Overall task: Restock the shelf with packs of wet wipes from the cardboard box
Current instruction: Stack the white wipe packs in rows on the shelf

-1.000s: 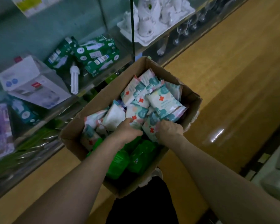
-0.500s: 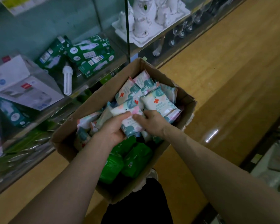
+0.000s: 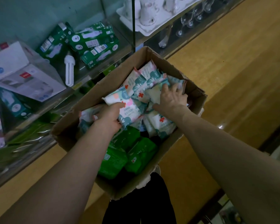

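An open cardboard box (image 3: 94, 102) sits on the wooden floor beside the glass shelf (image 3: 39, 110). It holds several white-and-teal wet wipe packs with red crosses (image 3: 141, 81) at the far end and green packs (image 3: 128, 152) at the near end. My left hand (image 3: 108, 118) grips one white-and-teal pack (image 3: 128, 109), lifted slightly above the pile. My right hand (image 3: 170, 99) lies spread on another pack (image 3: 153, 92) deeper in the box, fingers curling over its far edge.
The glass shelf at left carries green bulb boxes (image 3: 90, 42), a loose white bulb (image 3: 69, 70) and a white carton (image 3: 23, 73). A white tea set (image 3: 152, 12) and wine glasses (image 3: 189, 18) stand further along. Green packets (image 3: 23, 136) lie on the lower shelf.
My left hand now grips a pack alone and has raised it leftward. My right hand let go and reached further into the box onto another pack.
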The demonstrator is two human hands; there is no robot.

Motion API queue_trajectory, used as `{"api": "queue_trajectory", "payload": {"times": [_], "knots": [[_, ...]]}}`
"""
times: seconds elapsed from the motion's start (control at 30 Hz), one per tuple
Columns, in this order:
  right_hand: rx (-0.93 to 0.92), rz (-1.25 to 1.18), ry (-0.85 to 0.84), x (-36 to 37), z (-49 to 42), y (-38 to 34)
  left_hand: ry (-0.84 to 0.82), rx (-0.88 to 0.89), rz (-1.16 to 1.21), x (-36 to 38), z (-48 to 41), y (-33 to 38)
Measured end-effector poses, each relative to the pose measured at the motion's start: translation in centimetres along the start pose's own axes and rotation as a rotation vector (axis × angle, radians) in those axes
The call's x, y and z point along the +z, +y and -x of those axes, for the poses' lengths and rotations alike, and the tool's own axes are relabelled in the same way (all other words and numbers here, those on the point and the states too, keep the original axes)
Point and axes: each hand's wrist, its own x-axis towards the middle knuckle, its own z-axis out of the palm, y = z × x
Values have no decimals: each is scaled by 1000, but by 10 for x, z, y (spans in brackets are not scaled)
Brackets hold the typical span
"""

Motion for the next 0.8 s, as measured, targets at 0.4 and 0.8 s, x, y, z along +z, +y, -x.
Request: {"api": "queue_trajectory", "payload": {"times": [0.4, 0.8], "knots": [[-58, -562, -72, -30, 54, 15, -21, 22, -85, 16, 28, 5], [139, -736, 307, -132, 207, 124, -484, 125, -337, 133, 199, 18]]}}
